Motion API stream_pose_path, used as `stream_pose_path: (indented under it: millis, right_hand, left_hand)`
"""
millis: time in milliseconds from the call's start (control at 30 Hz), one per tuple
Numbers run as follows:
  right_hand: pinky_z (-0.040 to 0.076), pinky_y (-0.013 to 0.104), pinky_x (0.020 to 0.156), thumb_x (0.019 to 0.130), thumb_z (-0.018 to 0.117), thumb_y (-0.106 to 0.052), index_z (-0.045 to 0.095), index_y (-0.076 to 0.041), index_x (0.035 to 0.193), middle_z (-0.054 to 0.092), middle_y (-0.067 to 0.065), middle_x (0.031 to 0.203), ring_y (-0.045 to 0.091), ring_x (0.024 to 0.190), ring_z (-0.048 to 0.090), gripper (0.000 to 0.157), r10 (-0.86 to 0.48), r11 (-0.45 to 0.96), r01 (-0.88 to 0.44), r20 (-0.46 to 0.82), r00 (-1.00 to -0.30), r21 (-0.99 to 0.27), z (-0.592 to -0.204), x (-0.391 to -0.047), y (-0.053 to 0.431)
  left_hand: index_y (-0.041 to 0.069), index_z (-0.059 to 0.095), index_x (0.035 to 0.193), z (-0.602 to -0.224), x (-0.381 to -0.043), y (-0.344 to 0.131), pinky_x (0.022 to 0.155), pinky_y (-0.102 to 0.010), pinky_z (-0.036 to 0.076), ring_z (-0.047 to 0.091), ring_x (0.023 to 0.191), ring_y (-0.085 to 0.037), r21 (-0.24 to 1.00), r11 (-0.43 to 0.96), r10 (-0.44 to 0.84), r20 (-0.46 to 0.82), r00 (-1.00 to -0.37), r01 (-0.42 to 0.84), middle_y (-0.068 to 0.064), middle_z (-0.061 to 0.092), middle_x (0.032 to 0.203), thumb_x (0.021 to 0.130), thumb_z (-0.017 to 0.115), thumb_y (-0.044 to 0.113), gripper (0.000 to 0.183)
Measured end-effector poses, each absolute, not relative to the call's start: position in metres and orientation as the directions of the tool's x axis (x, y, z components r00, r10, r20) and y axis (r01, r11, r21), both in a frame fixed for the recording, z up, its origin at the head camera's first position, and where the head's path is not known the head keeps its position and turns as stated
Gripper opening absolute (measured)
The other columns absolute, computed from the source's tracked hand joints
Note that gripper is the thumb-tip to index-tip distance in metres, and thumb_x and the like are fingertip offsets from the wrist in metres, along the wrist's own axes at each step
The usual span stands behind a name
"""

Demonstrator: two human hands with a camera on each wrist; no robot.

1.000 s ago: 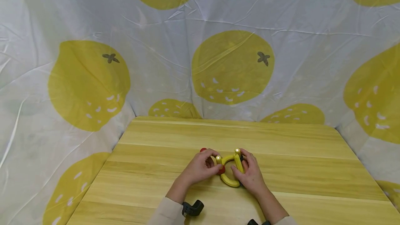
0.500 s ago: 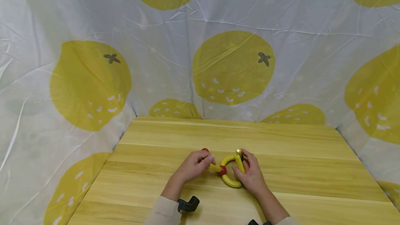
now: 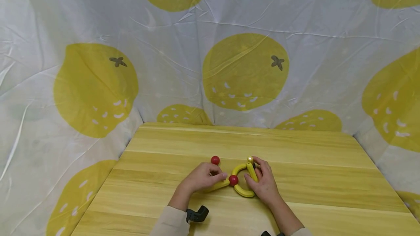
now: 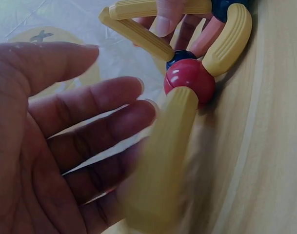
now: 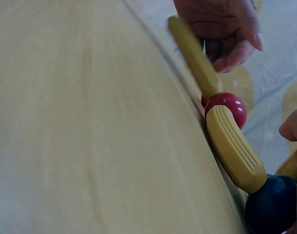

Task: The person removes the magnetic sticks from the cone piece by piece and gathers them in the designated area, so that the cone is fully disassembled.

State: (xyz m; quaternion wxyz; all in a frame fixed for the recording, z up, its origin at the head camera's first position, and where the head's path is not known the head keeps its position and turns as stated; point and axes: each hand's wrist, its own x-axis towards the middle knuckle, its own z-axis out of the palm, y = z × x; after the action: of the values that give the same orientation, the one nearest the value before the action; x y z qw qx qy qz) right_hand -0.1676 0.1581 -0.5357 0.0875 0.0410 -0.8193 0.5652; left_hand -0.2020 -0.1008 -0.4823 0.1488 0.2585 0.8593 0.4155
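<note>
Two curved yellow building rods (image 3: pixel 242 192) form a ring on the table, joined at the left by a red ball (image 3: pixel 233 180). From that ball a straight yellow rod (image 4: pixel 164 165) sticks out to the left, blurred in the left wrist view. My left hand (image 3: pixel 201 177) is beside this rod, its fingers loosely spread and holding nothing. At the ring's right side my right hand (image 3: pixel 265 185) grips a raised straight yellow rod (image 3: pixel 251 172), thumb on its near side. A dark blue ball (image 5: pixel 271 204) is by that hand. Behind stands another yellow rod with a shiny end (image 3: pixel 250 158).
A loose red ball (image 3: pixel 215 160) lies on the wooden table (image 3: pixel 305 163) just beyond my left hand. A white curtain (image 3: pixel 170 68) printed with yellow fruit hangs behind the table and along its sides.
My left hand has let go of the straight rod and drawn back left. That rod, upright before, has tipped over to the left. The right hand has hardly moved.
</note>
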Motion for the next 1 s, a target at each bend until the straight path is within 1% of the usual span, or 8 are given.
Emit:
stream_pose_path:
  millis: [100,200,267,400,500,633,767,1000]
  right_hand:
    - [0.046,0.023,0.107,0.087,0.082,-0.014,0.053,-0.018,0.143,0.048,0.012,0.140,0.030,0.131,0.049,0.063,0.052,0.367,-0.167,0.200,-0.978,-0.915,-0.5354,-0.1676,0.1579]
    - [0.046,0.017,0.102,0.085,0.084,-0.015,0.055,-0.017,0.140,0.052,0.010,0.138,0.026,0.129,0.045,0.062,0.099,0.427,-0.156,0.218,-0.971,-0.890,-0.5346,-0.1679,0.1572]
    - [0.045,0.021,0.100,0.082,0.085,-0.016,0.059,-0.017,0.136,0.056,0.010,0.134,0.024,0.125,0.045,0.061,0.145,0.490,-0.142,0.241,-0.960,-0.860,-0.5345,-0.1682,0.1567]
    - [0.041,0.040,0.095,0.079,0.087,-0.019,0.064,-0.012,0.130,0.062,0.011,0.124,0.026,0.117,0.047,0.057,0.214,0.576,-0.118,0.288,-0.934,-0.809,-0.5353,-0.1697,0.1567]
    - [0.042,0.046,0.094,0.078,0.087,-0.022,0.066,-0.009,0.127,0.065,0.013,0.119,0.029,0.114,0.050,0.054,0.246,0.606,-0.090,0.295,-0.923,-0.790,-0.5349,-0.1704,0.1578]
    - [0.045,0.045,0.092,0.080,0.086,-0.024,0.069,-0.007,0.122,0.067,0.013,0.113,0.031,0.110,0.055,0.049,0.283,0.612,-0.035,0.260,-0.923,-0.790,-0.5333,-0.1708,0.1593]
    - [0.048,0.044,0.090,0.081,0.085,-0.024,0.070,-0.007,0.120,0.068,0.011,0.110,0.029,0.106,0.059,0.045,0.297,0.613,0.002,0.228,-0.928,-0.790,-0.5321,-0.1710,0.1599]
    - [0.051,0.037,0.087,0.083,0.081,-0.018,0.069,-0.008,0.121,0.068,0.009,0.111,0.023,0.100,0.063,0.041,0.294,0.603,0.004,0.217,-0.931,-0.798,-0.5331,-0.1713,0.1602]
  left_hand:
    - [0.019,0.076,0.085,-0.4841,-0.2022,-0.0987,0.062,-0.023,0.046,0.053,0.067,-0.005,0.780,0.544,0.573,-0.078,-0.816,0.308,0.012,0.064,0.078,0.100,0.063,0.044,0.031]
    - [0.018,0.077,0.086,-0.4848,-0.2021,-0.0972,0.061,-0.023,0.046,0.054,0.066,-0.004,0.781,0.548,0.581,-0.097,-0.808,0.300,0.012,0.065,0.078,0.099,0.064,0.043,0.030]
    - [0.017,0.076,0.086,-0.4853,-0.2016,-0.0967,0.061,-0.023,0.047,0.055,0.067,-0.004,0.785,0.544,0.585,-0.103,-0.804,0.296,0.012,0.064,0.077,0.099,0.065,0.042,0.030]
    - [0.018,0.076,0.089,-0.4867,-0.2010,-0.0960,0.062,-0.024,0.048,0.057,0.067,-0.005,0.794,0.538,0.582,-0.109,-0.806,0.281,0.011,0.065,0.076,0.098,0.066,0.041,0.026]
    - [0.020,0.075,0.097,-0.4871,-0.2007,-0.0953,0.065,-0.025,0.050,0.060,0.070,-0.005,0.800,0.535,0.573,-0.108,-0.813,0.271,0.010,0.067,0.080,0.098,0.066,0.040,0.023]
    - [0.020,0.075,0.106,-0.4862,-0.2008,-0.0945,0.072,-0.025,0.052,0.063,0.079,-0.005,0.796,0.531,0.561,-0.074,-0.825,0.289,0.009,0.069,0.092,0.099,0.065,0.041,0.024]
    - [0.017,0.073,0.114,-0.4853,-0.2008,-0.0942,0.078,-0.025,0.052,0.063,0.087,-0.006,0.796,0.518,0.553,-0.031,-0.832,0.314,0.007,0.070,0.100,0.099,0.064,0.040,0.029]
    - [0.012,0.067,0.127,-0.4848,-0.2004,-0.0943,0.079,-0.025,0.053,0.063,0.090,-0.009,0.819,0.483,0.537,0.002,-0.843,0.309,0.004,0.070,0.106,0.101,0.063,0.037,0.037]
